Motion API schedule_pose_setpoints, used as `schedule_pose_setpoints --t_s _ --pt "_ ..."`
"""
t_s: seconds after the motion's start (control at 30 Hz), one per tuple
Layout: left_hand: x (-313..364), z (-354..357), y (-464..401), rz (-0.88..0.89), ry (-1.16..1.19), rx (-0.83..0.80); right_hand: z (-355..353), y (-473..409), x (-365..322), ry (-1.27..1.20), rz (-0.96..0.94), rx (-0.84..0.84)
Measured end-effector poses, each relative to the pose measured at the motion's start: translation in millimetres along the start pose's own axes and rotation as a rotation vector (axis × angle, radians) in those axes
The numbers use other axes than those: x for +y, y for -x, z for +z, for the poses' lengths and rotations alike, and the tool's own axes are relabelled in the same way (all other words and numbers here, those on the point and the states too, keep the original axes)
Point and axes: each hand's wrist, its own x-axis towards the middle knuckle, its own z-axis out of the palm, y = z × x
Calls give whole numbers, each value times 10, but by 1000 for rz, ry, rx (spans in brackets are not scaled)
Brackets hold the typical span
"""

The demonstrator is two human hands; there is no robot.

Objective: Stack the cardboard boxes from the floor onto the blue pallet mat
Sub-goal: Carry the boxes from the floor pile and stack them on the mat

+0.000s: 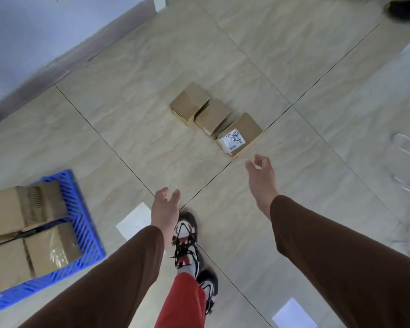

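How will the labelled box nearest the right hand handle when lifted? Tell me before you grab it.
The labelled box is flat-sided cardboard lying low on the floor, so it probably stays stiff and won't roll. It looks small, likely light, though its contents are hidden. The right hand, open just short of it, could probably lift it alone.

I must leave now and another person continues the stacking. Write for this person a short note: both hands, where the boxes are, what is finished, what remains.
Left hand: open, holds nothing, stretched forward over the tiled floor.
Right hand: open, fingers loosely curled, holds nothing, just short of the labelled cardboard box.
On the floor: three cardboard boxes in a row, the labelled one nearest, then the middle box, then the far box.
Done: several cardboard boxes already sit stacked on the blue pallet mat at the left.
Left: carry the three floor boxes to the mat, probably the labelled one first.
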Motion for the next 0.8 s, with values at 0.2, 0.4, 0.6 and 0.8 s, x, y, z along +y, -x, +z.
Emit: schedule_pose_setpoints --t_s 0.2,0.4,0.6,0.8 --pt "383 591 -329 8 -56 -77 -277 -778 -168 79 -2 -25" --pt "519 1097 -874 37 -134 41 -520 -1752 -49 299 -35 -21" --pt "520 1812 -1510 43 -133 198 -370 -2697 154 412 -115 -74" --pt "584 2713 -2018 -123 140 130 15 -3384 306 417 -89 -271"
